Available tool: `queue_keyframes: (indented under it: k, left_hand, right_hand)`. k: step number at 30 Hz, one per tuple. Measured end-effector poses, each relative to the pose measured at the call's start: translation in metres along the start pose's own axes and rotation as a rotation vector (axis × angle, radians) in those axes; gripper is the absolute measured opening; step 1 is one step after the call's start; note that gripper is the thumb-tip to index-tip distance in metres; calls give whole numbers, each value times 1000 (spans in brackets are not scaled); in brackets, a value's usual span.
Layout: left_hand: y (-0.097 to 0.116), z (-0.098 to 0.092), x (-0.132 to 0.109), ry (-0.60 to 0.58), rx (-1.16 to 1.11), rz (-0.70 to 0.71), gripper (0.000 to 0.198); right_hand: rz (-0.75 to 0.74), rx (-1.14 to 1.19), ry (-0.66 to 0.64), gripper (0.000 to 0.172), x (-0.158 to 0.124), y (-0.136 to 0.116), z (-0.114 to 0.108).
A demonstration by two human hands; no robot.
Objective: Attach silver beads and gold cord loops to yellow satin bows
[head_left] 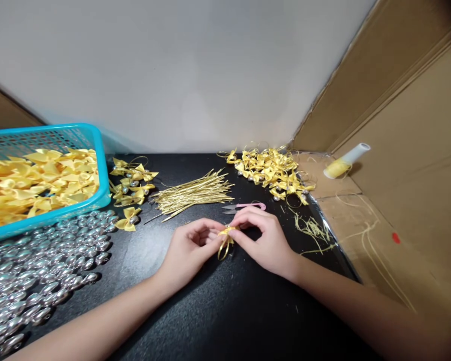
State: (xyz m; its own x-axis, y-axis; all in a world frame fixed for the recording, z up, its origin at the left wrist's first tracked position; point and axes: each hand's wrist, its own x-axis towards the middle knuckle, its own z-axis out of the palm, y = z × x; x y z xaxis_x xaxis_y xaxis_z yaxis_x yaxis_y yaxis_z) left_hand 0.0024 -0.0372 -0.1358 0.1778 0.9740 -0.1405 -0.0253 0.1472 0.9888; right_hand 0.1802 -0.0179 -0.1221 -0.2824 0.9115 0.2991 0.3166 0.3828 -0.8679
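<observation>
Over the black tabletop, my left hand (193, 245) and my right hand (262, 240) meet at a small yellow ribbon bow (226, 234). Each hand pinches it between thumb and fingertips. A loop of gold cord hangs down from the bow, and the fingertips hide part of it. Just beyond my right hand lie small scissors (244, 206) with pink handles, partly covered by that hand. Behind my left hand is a bundle of gold cord pieces (195, 194).
A blue basket (101, 175) of yellow bows stands left, with silver beads (30, 281) spread before it. Beaded bows (130, 183) lie beside it; more are heaped in a pile (270, 170) at back right. Thread scraps (311, 228) and a thread spool (346, 160) are right, near cardboard walls.
</observation>
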Motion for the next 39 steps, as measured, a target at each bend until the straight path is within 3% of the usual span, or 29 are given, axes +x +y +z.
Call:
queue_keyframes:
  k: [3, 11, 17, 21, 27, 35, 39]
  left_hand:
    - [-1, -1, -1, 6, 43, 57, 16]
    - [5, -4, 3, -68, 97, 126, 12]
    - [4, -5, 4, -103, 43, 92, 14]
    - [2, -4, 2, -131, -11, 62, 25]
    - [2, -6, -1, -157, 43, 131, 16]
    - [2, -8, 0, -238, -19, 205, 12]
    - [-3, -10, -2, -145, 118, 297, 10]
  right_hand:
    - [56, -37, -16, 11, 4, 1, -3]
    - [256, -10, -213, 8, 19, -2, -25]
    - [247, -5, -233, 9, 19, -4, -26]
    - [203, 33, -179, 8, 15, -5, -20]
    - [85, -128, -178, 11, 14, -10, -20]
    - [194, 6, -248, 10, 18, -4, -20]
    - [45, -86, -107, 7, 15, -9, -23]
